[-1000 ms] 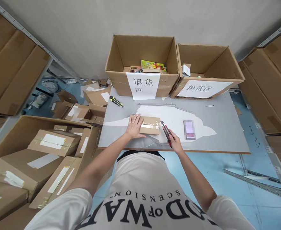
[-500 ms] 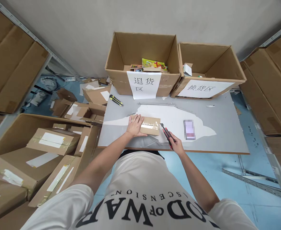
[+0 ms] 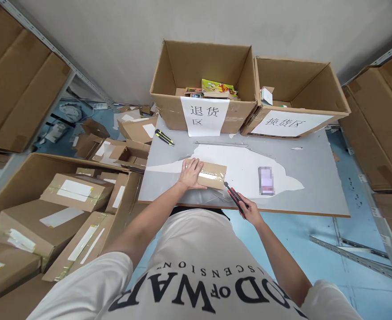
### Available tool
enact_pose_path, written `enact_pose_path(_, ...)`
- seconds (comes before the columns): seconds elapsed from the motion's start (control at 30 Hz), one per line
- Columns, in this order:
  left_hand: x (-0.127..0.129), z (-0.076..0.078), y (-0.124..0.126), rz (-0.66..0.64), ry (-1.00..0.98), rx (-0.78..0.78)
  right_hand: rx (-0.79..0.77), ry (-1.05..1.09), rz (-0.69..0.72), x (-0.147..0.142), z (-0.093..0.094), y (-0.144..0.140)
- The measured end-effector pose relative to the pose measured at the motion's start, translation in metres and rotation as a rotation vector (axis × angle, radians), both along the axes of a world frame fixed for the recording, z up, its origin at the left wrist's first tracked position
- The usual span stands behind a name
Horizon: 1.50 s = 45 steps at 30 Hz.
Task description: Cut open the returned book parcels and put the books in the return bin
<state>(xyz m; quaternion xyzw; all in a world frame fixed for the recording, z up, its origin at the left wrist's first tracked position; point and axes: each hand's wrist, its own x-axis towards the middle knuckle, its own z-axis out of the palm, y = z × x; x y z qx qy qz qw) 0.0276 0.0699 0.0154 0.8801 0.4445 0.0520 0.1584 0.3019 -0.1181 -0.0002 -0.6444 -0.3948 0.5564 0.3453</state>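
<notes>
A small taped cardboard parcel [image 3: 213, 174] lies near the front of the grey table [image 3: 309, 178]. My left hand [image 3: 191, 174] rests flat on the parcel's left end, pressing it down. My right hand [image 3: 252, 212] grips a red and black utility knife [image 3: 234, 196] at the table's front edge. The knife tip points at the parcel's near right corner. A blurred phone-sized item [image 3: 266, 180] lies to the right of the knife.
Two open cardboard boxes with paper labels stand at the back: left box [image 3: 169, 95], right box [image 3: 319, 104]. A yellow and black knife [image 3: 164, 137] lies at the back left. Stacked taped parcels [image 3: 72, 195] fill a large carton to my left. Shelves with cartons flank both sides.
My right hand has drawn the knife back toward the table's front edge, away from the parcel's right side. My left hand stays on the parcel, which has turned slightly.
</notes>
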Motion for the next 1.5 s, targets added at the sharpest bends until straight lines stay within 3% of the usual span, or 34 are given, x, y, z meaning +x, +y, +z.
enact_pose_path(0.17,0.001,0.002,0.001,-0.005,0.036,-0.015,-0.017,-0.021,0.032,-0.001,-0.002,-0.01)
enact_pose_path(0.3,0.001,0.003,0.002,-0.019,0.041,-0.02,-0.012,0.001,-0.038,-0.007,-0.006,-0.018)
enact_pose_path(0.5,-0.001,0.006,0.003,-0.038,0.017,-0.028,0.059,0.117,-0.356,0.005,-0.004,-0.032)
enact_pose_path(0.6,-0.007,0.009,0.007,-0.042,-0.038,-0.027,0.077,0.229,-0.535,0.008,0.001,-0.019)
enact_pose_path(0.7,-0.022,0.01,0.019,0.026,-0.135,-0.045,0.071,0.358,-0.642,-0.006,0.007,0.003)
enact_pose_path(0.77,-0.034,0.007,0.032,0.152,-0.25,-0.141,0.041,0.46,-0.658,-0.024,0.01,0.016)
enact_pose_path(0.9,-0.058,-0.004,0.06,0.444,-0.486,-0.557,-0.032,0.604,-0.57,-0.061,0.011,0.029)
enact_pose_path(1.07,-0.065,-0.015,0.069,0.488,-0.521,-0.838,-0.043,0.593,-0.564,-0.081,0.005,0.036)
enact_pose_path(1.3,-0.062,-0.013,0.062,0.522,-0.66,-0.96,0.046,0.522,-0.648,-0.085,0.0,0.048)
enact_pose_path(1.5,-0.071,-0.007,0.041,0.6,-0.863,-1.022,0.073,0.436,-0.578,-0.047,0.012,0.094)
